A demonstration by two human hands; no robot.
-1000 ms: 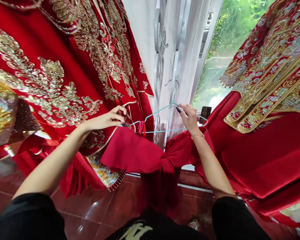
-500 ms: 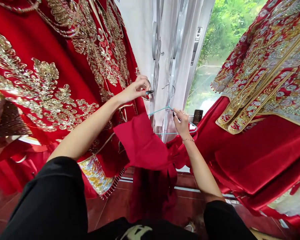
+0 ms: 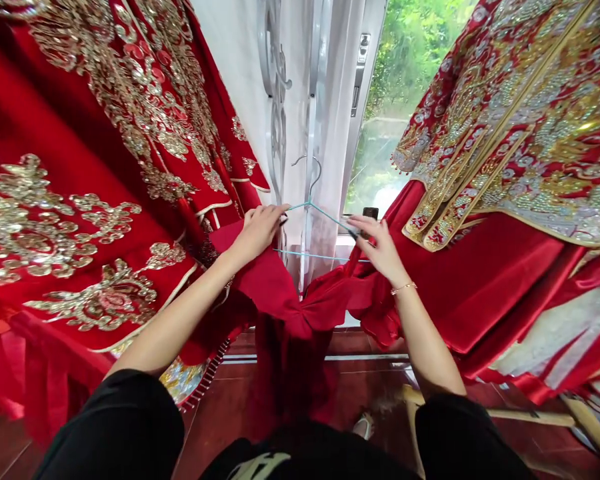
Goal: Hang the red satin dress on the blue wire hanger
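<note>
Satin cloth [image 3: 275,287] looks soft and slippery and the wire hanger [image 3: 325,214] light and bendable; left hand [image 3: 257,233] clamps cloth beside the hanger's end, right hand [image 3: 380,250] pinches its wire.

Indoor garment room; bridal-wear shop look, though shop versus home cannot be told. Left of left fingers [image 3: 275,217]: long scarlet gown with gold sequin embroidery [image 3: 95,133], hanging. Right of right fingers [image 3: 375,233]: red satin gown with gold-and-silver beaded panels [image 3: 520,133], hanging. Beyond both fingers: sheer white curtain [image 3: 330,133], silver metal scrollwork [image 3: 273,87], glazed window [image 3: 405,87] onto green foliage. Below fingers: glossy dark-red tile floor [image 3: 220,413]. Below right fingers: pale wooden frame [image 3: 530,417].
</note>
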